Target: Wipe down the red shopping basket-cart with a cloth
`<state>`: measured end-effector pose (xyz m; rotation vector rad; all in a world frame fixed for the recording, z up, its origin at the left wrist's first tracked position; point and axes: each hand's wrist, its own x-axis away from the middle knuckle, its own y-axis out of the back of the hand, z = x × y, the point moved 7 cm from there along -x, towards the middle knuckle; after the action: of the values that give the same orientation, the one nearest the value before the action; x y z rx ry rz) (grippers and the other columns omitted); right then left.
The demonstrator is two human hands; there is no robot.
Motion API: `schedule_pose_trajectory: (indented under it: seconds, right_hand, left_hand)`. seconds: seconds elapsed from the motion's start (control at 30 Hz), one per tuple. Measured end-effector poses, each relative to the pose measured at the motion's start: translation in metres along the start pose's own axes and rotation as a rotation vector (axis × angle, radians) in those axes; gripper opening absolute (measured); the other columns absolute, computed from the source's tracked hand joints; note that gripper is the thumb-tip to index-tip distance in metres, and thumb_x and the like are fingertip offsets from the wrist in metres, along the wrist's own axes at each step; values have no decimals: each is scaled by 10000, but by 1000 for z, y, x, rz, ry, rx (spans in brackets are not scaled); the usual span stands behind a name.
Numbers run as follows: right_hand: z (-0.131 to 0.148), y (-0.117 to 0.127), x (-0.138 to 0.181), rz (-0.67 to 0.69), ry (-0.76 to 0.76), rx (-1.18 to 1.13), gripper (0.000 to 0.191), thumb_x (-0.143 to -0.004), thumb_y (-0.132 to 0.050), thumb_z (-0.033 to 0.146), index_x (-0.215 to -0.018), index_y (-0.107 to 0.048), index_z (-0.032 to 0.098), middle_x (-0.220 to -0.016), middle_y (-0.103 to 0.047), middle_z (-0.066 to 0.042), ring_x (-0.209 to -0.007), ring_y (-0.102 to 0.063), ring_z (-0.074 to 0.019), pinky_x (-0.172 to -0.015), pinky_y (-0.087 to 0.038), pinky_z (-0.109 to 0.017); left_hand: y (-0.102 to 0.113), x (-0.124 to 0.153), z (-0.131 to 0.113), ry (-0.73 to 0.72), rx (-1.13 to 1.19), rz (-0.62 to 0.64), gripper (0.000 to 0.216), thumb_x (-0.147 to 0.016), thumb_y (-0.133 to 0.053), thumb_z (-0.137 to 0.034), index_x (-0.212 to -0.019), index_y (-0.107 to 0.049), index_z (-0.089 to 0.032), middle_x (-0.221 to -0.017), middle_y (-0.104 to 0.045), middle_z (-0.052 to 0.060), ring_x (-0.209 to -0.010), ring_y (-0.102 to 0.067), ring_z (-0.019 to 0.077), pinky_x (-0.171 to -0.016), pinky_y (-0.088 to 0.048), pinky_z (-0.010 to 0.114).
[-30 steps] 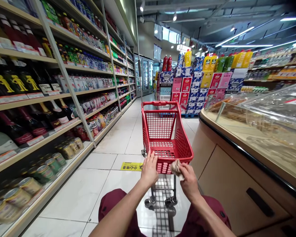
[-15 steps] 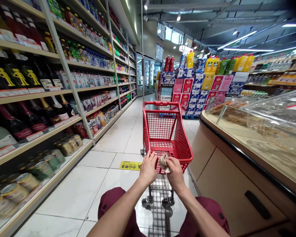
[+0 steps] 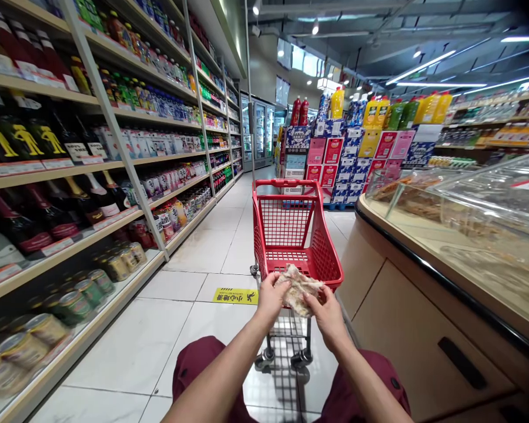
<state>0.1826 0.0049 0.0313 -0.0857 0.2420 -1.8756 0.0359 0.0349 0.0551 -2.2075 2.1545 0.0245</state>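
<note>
A stained, whitish cloth (image 3: 298, 292) is spread between my two hands, just in front of the red shopping cart (image 3: 330, 249). My left hand (image 3: 271, 299) pinches its left edge between thumb and fingers. On the other side, my right hand (image 3: 328, 311) grips the cloth's right edge, thumb on top. Behind the cloth, the near rim of the cart's basket is partly hidden. The basket is made of red plastic mesh and stands on a metal frame with dark wheels (image 3: 300, 358).
Shelves of bottles and cans (image 3: 88, 217) line the left side. A yellow floor sticker (image 3: 234, 295) lies left of the cart. On the right stands a wooden counter (image 3: 405, 317) with clear covers. Stacked drink boxes (image 3: 328, 155) rise beyond the cart.
The cloth was bunched in my right hand and is now opened out between both hands. My left hand has left the cart's rim and taken hold of the cloth's edge.
</note>
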Motion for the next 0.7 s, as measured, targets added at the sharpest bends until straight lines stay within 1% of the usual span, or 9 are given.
schedule_pose_trajectory:
  seconds: [0.1,0.23,0.27,0.37,0.43,0.5,0.53,0.6,0.7]
  right_hand:
    - [-13,17,-6,-199,9,-77,398,-598,-651,358,-929,-514,183,-818,-626,-31,-756,-609,-164,-683,-506,-290]
    - [3,26,-11,-304,162,45,290,-689,-562,369,-896,-534,167,-885,-611,-75,-784,-605,-181,-706,-504,-332]
    - [14,27,-9,-326,253,145,268,-710,-544,365,-883,-555,160,-950,-601,-101,-854,-595,-201,-759,-491,-359]
    - [41,18,4,-298,491,401,270,-770,-492,348,-930,-610,165,-1123,-556,-125,-1051,-522,-235,-908,-415,-409]
    - [40,4,8,-149,434,398,330,-788,-480,364,-1026,-599,169,-1112,-586,-118,-1038,-540,-231,-892,-434,-404]
    - [30,-6,8,-51,276,273,410,-778,-501,387,-1116,-552,161,-1090,-612,-116,-986,-575,-224,-830,-479,-380]
    - [26,-9,7,-51,208,190,445,-761,-525,392,-1139,-530,157,-1097,-611,-117,-972,-584,-222,-810,-491,-371]
    - [21,-9,3,-79,129,13,493,-726,-570,387,-1155,-499,155,-1111,-601,-116,-953,-594,-217,-791,-501,-360]
    - [25,-8,-11,-47,108,-112,526,-701,-594,383,-1156,-474,148,-1050,-611,-109,-899,-610,-214,-755,-513,-370]
  left_hand:
    - [-8,4,3,82,141,46,306,-622,-634,-297,-882,-551,-159,-833,-639,23,-713,-590,138,-658,-462,259]
    - [-38,16,14,353,384,324,431,-537,-743,-325,-883,-596,-115,-809,-660,69,-659,-606,145,-606,-456,252]
    - [-37,15,13,355,414,307,443,-530,-753,-328,-887,-598,-117,-810,-663,68,-659,-609,146,-606,-458,253]
    - [-21,2,6,220,451,82,453,-533,-758,-332,-907,-589,-141,-854,-667,53,-721,-619,153,-674,-471,271]
    - [-19,-2,0,163,413,64,448,-534,-761,-325,-904,-594,-134,-851,-668,54,-738,-618,157,-708,-471,280]
    - [-30,0,-4,173,394,175,455,-534,-762,-317,-912,-602,-120,-825,-669,58,-723,-617,158,-704,-471,281]
    - [-34,2,-5,184,393,215,453,-533,-764,-310,-910,-604,-117,-808,-668,55,-707,-615,153,-692,-471,275]
    - [-37,3,-9,183,381,199,437,-524,-770,-274,-899,-601,-127,-781,-664,35,-672,-607,135,-661,-469,254]
    - [-40,-3,-12,229,344,204,349,-553,-751,-229,-855,-608,-127,-733,-656,20,-616,-595,119,-614,-469,245]
